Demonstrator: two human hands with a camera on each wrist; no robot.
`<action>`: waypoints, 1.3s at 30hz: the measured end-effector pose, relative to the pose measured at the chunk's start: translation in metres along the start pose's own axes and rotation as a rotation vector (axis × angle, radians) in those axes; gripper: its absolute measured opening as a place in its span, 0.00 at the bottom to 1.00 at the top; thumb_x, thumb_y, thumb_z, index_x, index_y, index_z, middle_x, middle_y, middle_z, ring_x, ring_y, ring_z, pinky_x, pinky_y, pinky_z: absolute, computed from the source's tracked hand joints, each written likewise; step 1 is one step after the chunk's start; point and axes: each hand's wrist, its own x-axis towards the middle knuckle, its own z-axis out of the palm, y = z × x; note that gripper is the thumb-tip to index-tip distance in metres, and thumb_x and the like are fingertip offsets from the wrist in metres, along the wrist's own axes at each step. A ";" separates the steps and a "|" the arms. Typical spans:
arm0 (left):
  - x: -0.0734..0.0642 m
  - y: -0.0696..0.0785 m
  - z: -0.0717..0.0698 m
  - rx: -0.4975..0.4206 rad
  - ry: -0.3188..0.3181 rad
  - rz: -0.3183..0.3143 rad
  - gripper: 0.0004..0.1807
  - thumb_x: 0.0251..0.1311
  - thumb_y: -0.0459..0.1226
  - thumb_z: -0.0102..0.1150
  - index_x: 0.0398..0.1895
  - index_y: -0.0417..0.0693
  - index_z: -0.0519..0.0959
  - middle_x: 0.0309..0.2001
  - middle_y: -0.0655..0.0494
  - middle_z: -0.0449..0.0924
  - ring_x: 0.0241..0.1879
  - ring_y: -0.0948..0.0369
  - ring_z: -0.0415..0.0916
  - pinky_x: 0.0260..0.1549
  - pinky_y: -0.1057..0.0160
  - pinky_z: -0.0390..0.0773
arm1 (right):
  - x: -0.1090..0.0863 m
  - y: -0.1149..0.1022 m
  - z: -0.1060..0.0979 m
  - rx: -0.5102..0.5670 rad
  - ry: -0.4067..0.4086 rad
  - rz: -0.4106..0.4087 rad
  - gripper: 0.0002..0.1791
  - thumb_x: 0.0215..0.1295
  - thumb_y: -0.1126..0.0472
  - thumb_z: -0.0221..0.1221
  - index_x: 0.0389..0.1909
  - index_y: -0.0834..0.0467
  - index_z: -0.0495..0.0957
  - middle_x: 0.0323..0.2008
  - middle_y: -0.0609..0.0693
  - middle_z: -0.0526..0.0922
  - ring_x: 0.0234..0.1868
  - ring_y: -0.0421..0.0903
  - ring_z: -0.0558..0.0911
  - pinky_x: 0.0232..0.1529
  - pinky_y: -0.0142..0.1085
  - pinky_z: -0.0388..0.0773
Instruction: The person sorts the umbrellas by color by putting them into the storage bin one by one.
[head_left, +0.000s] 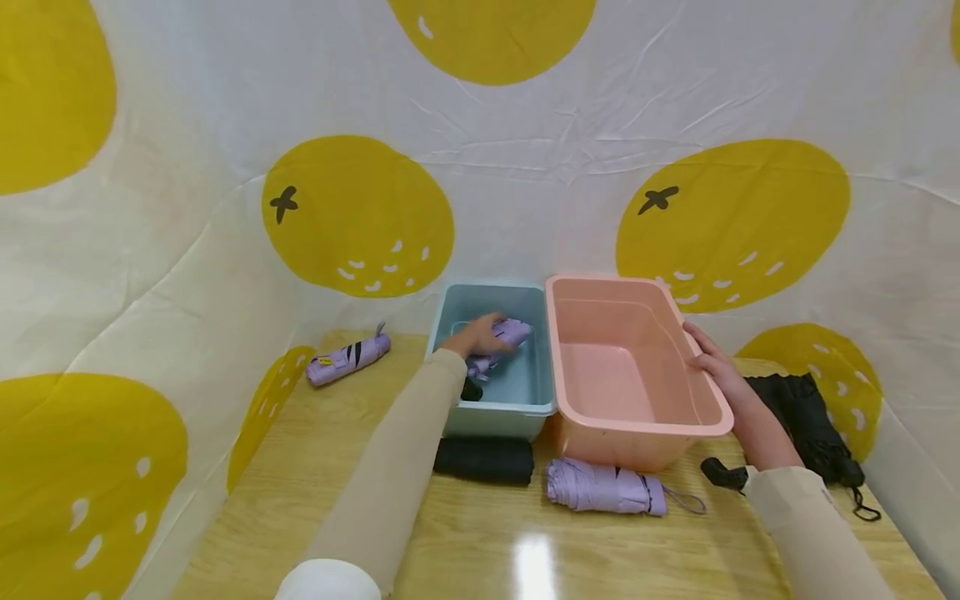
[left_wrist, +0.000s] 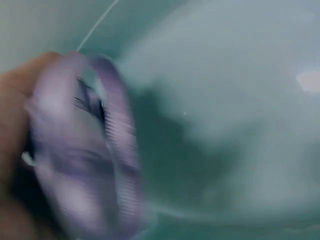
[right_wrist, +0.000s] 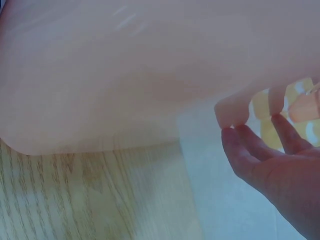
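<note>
My left hand (head_left: 480,335) reaches down into the light blue bin (head_left: 551,407) and grips a folded purple umbrella (head_left: 513,332). In the left wrist view the same umbrella (left_wrist: 82,150) is blurred, with its strap standing out in a loop. A black object (head_left: 471,390) shows in part at the bin's near left corner, below the left wrist. My right hand (head_left: 716,367) holds the right rim of the pink bin (head_left: 641,427), which stands beside the blue one. The right wrist view shows fingers (right_wrist: 250,142) hooked at that rim.
A folded purple umbrella (head_left: 348,360) lies at the table's left. In front of the bins are a black rolled umbrella (head_left: 483,460) and another purple umbrella (head_left: 607,486). A black umbrella (head_left: 806,421) and a black handle (head_left: 725,473) lie around the right forearm. Patterned cloth (head_left: 525,208) hangs behind.
</note>
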 end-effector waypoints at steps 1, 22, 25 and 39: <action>-0.001 -0.001 0.000 -0.041 -0.035 -0.028 0.41 0.56 0.45 0.67 0.72 0.51 0.60 0.59 0.45 0.71 0.46 0.52 0.72 0.47 0.55 0.74 | 0.000 0.000 0.000 0.005 0.001 -0.002 0.38 0.76 0.68 0.38 0.78 0.44 0.31 0.76 0.51 0.29 0.52 0.31 0.74 0.49 0.27 0.74; -0.014 0.023 -0.020 0.138 -0.186 -0.108 0.34 0.66 0.42 0.55 0.74 0.44 0.58 0.71 0.45 0.59 0.66 0.50 0.61 0.61 0.51 0.64 | 0.002 -0.001 0.004 -0.023 0.007 -0.017 0.38 0.75 0.70 0.36 0.77 0.48 0.30 0.75 0.56 0.29 0.52 0.31 0.74 0.49 0.27 0.73; -0.014 0.031 -0.029 0.187 -0.187 -0.067 0.34 0.67 0.42 0.53 0.74 0.44 0.57 0.72 0.45 0.57 0.69 0.49 0.57 0.62 0.50 0.62 | -0.001 -0.002 0.003 -0.025 -0.003 -0.014 0.38 0.76 0.68 0.36 0.77 0.46 0.29 0.76 0.55 0.26 0.53 0.31 0.74 0.49 0.27 0.73; -0.036 0.053 -0.084 0.085 -0.206 0.209 0.30 0.71 0.44 0.50 0.73 0.46 0.58 0.68 0.44 0.63 0.63 0.51 0.65 0.56 0.54 0.70 | 0.000 -0.009 0.000 -0.033 0.003 -0.014 0.38 0.76 0.67 0.36 0.77 0.45 0.29 0.76 0.51 0.23 0.52 0.29 0.72 0.50 0.25 0.71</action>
